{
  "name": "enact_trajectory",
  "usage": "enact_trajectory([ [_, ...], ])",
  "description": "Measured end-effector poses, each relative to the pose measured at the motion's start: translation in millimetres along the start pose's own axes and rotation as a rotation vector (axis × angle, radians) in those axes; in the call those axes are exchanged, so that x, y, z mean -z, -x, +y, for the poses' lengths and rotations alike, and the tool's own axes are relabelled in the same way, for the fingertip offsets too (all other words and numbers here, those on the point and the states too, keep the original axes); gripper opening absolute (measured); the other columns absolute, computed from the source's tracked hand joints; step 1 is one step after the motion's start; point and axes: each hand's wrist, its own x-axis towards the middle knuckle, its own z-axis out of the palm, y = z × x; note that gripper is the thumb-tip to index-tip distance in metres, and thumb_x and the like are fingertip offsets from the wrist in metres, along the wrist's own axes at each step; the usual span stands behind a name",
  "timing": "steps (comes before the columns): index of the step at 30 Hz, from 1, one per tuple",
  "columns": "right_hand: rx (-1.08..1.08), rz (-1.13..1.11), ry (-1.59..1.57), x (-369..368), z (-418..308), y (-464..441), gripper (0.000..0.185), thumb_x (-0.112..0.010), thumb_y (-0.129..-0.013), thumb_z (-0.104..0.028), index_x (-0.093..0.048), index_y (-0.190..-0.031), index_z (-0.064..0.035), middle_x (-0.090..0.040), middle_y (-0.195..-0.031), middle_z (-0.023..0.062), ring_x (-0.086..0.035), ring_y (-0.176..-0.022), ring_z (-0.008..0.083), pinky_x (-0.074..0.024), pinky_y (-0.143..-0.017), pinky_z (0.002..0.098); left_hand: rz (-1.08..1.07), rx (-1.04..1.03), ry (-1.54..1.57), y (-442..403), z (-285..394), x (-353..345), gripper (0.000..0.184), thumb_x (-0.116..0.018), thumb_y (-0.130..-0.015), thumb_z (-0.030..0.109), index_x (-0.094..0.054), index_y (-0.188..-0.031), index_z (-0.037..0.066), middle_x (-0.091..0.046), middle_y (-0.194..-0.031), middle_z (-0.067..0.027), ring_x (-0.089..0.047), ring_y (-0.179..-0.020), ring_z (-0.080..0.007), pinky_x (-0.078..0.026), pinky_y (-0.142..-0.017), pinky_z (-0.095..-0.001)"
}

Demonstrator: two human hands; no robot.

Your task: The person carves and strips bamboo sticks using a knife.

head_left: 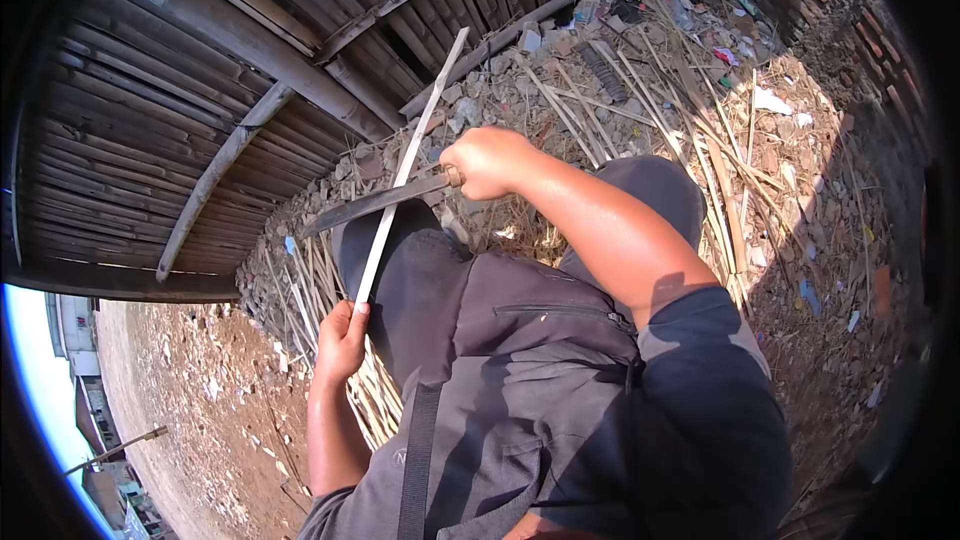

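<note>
My right hand (487, 162) is closed round the handle of a machete (375, 204), whose long dark blade points left above my left knee. A pale, narrow bamboo strip (408, 157) slants up and away across my thigh, and the blade crosses it, seemingly in contact. The near end of the strip is pinched between the thumb and fingers of my left hand (342, 338). Beside and below that hand, more pale bamboo strips (372, 400) lie in a bundle, partly hidden by my leg and arm.
A bamboo slat wall (200, 130) with poles rises at the left. Rubble (465, 105) and litter cover the ground ahead. Loose bamboo strips (715, 175) lie at the right, near a brick wall (800, 0). Bare dirt with chips (205, 390) spreads at lower left.
</note>
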Motion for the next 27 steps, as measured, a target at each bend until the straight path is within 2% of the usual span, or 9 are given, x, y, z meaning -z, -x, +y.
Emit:
enact_trajectory([
  [5,-0.296,0.072,-0.088,19,68,-9,0.032,-0.06,-0.08,-0.011,-0.077,-0.106,-0.0077,-0.071,-0.115,0.0229,-0.07,-0.108,0.0369,-0.0545,-0.092,0.0459,0.069,0.0,-0.16,13,29,0,0.037,-0.065,-0.104,0.03,-0.059,-0.084,0.0,-0.051,-0.067,0.0034,-0.042,-0.063,-0.0073,-0.037,-0.055,-0.0282],
  [10,-0.056,0.138,-0.148,13,4,28,0.034,-0.062,-0.078,-0.011,-0.074,-0.11,-0.012,-0.074,-0.107,0.0175,-0.071,-0.101,0.0379,-0.0557,-0.088,0.0494,0.028,-0.075,0.01,15,3,2,0.036,-0.063,-0.105,0.029,-0.057,-0.082,0.003,-0.048,-0.069,0.0063,-0.04,-0.064,-0.006,-0.035,-0.055,-0.027],
  [13,0.117,0.045,0.219,16,-34,47,0.028,-0.062,-0.077,-0.011,-0.073,-0.103,-0.0102,-0.074,-0.105,0.0178,-0.071,-0.098,0.0374,-0.0562,-0.084,0.049,0.003,-0.064,0.011,18,2,2,0.036,-0.061,-0.106,0.031,-0.057,-0.083,0.004,-0.048,-0.07,0.0071,-0.04,-0.065,-0.0056,-0.034,-0.056,-0.026],
  [15,-0.056,0.127,-0.028,9,7,25,0.027,-0.062,-0.078,-0.012,-0.073,-0.104,-0.0104,-0.073,-0.108,0.0172,-0.071,-0.099,0.0369,-0.0561,-0.085,0.0483,0.013,-0.116,0.077,18,-3,-2,0.036,-0.061,-0.106,0.031,-0.057,-0.082,0.004,-0.048,-0.07,0.007,-0.039,-0.064,-0.0056,-0.034,-0.055,-0.026],
  [16,-0.147,0.165,-0.152,4,32,19,0.027,-0.063,-0.079,-0.013,-0.073,-0.104,-0.0105,-0.073,-0.109,0.0169,-0.071,-0.1,0.0366,-0.0561,-0.086,0.0479,-0.048,0.006,0.228,23,5,1,0.036,-0.061,-0.106,0.031,-0.057,-0.082,0.004,-0.047,-0.07,0.0071,-0.038,-0.063,-0.0052,-0.034,-0.055,-0.0256],
  [18,-0.287,0.195,-0.124,30,58,25,0.028,-0.063,-0.081,-0.015,-0.073,-0.107,-0.01,-0.073,-0.111,0.0165,-0.07,-0.105,0.0361,-0.0556,-0.088,0.0465,0.012,-0.048,0.001,22,13,3,0.036,-0.06,-0.107,0.03,-0.056,-0.082,0.005,-0.048,-0.07,0.0074,-0.039,-0.063,-0.0046,-0.034,-0.055,-0.0249],
  [21,-0.312,0.222,-0.114,45,41,39,0.031,-0.063,-0.081,-0.015,-0.073,-0.11,-0.0115,-0.073,-0.113,0.0147,-0.069,-0.108,0.0347,-0.0552,-0.09,0.0453,-0.018,-0.019,0.051,25,15,11,0.036,-0.06,-0.107,0.03,-0.055,-0.081,0.005,-0.047,-0.069,0.0073,-0.039,-0.062,-0.0048,-0.033,-0.054,-0.0253],
  [23,-0.172,0.323,-0.157,21,25,41,0.03,-0.064,-0.081,-0.015,-0.073,-0.109,-0.0145,-0.073,-0.109,0.0176,-0.068,-0.107,0.0372,-0.0552,-0.091,0.0471,-0.034,0.01,0.097,23,13,9,0.035,-0.061,-0.106,0.029,-0.055,-0.081,0.004,-0.047,-0.068,0.007,-0.039,-0.063,-0.0056,-0.034,-0.054,-0.0264],
  [27,0.097,0.156,0.168,11,-21,51,0.025,-0.068,-0.076,-0.016,-0.072,-0.1,-0.0125,-0.074,-0.097,0.0155,-0.072,-0.095,0.0364,-0.0566,-0.081,0.0491,0.026,-0.071,-0.057,23,21,0,0.036,-0.061,-0.106,0.028,-0.055,-0.081,0.004,-0.048,-0.067,0.0055,-0.039,-0.062,-0.0067,-0.035,-0.054,-0.028],
])
